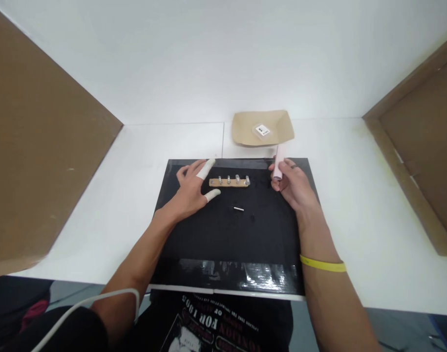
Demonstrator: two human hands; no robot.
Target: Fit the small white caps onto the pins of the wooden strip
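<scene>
My left hand [194,186] hovers at the left end of a small wooden strip [228,183], its thumb and index finger spread and covered by white finger cots. Several short clear and metallic pieces [237,179] stand upright in a row on that strip. In my right hand [291,181] is a pale pink stick-like block [279,162], held upright between thumb and fingers over the right side of the black mat [208,234]. A small metal pin [238,209] lies on the mat just below the strip, touched by neither hand.
Behind the mat sits a brown paper tray [241,134] with a small clear case bearing a white label [262,130] in it. Cardboard panels [43,122] flank the white table [113,205] on both sides, and a white wall rises behind. A white cable [95,298] crosses my left arm.
</scene>
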